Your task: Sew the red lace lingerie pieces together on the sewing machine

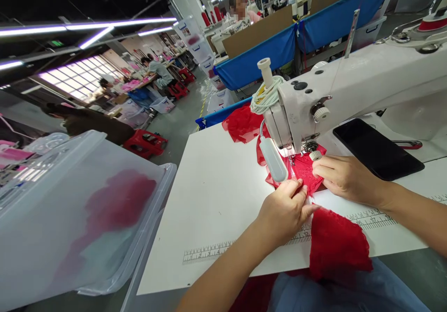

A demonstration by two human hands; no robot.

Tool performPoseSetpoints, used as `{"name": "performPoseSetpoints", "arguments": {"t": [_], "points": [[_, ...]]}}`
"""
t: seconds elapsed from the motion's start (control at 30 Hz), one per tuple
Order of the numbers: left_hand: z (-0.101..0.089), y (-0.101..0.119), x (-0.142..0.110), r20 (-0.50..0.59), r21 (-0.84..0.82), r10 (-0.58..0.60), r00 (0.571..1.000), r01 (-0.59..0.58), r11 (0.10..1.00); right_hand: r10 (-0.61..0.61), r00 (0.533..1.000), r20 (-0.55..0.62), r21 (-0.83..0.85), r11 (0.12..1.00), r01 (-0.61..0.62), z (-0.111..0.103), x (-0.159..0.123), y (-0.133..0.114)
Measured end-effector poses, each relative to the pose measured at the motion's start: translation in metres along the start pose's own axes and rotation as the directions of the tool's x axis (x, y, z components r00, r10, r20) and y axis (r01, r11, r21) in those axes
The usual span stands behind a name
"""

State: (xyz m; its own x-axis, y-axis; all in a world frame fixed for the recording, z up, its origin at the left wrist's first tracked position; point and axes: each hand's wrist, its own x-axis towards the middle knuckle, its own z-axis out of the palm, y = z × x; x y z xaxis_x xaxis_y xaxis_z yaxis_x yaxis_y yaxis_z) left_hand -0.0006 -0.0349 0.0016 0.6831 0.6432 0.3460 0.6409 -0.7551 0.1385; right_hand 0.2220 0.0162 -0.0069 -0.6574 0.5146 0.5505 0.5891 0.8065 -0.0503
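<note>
Red lace fabric (307, 170) lies under the needle of a white sewing machine (289, 111). My left hand (284, 207) pinches its near edge just in front of the presser foot (292, 160). Close by on the right, my right hand (337, 177) has its fingers bent onto the same fabric, beside the machine's needle end. A further red piece (337, 242) hangs from beneath my left hand over the table's front edge. More sheer red fabric (244, 123) is bunched behind the needle. A small lamp (274, 159) lights the sewing spot.
A black phone (379, 149) rests on the machine bed by my right wrist. Printed ruler marks run along the white table (206, 186). Left of it stands a translucent bin (70, 219) with red fabric inside. Other people sit at work farther back, near red stools (145, 143).
</note>
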Motion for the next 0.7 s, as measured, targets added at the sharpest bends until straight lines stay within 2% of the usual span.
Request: {"name": "performPoseSetpoints", "arguments": {"t": [0.13,0.5,0.7], "points": [[-0.0074,0.0057,-0.002,0.046,-0.002,-0.053,0.998,0.054,0.999,-0.001,1.0,0.001,0.023,1.0,0.001,-0.0001,0.0005,0.0006],[-0.0021,0.0063,-0.0074,-0.007,0.108,-0.056,0.998,0.056,0.993,-0.022,1.0,-0.003,-0.015,1.0,0.022,0.0017,0.0006,0.0024],[0.001,0.0049,-0.0074,-0.02,0.115,-0.076,0.997,0.077,0.99,-0.004,0.999,-0.047,-0.018,1.0,0.003,0.0073,0.0011,0.0039]]}}
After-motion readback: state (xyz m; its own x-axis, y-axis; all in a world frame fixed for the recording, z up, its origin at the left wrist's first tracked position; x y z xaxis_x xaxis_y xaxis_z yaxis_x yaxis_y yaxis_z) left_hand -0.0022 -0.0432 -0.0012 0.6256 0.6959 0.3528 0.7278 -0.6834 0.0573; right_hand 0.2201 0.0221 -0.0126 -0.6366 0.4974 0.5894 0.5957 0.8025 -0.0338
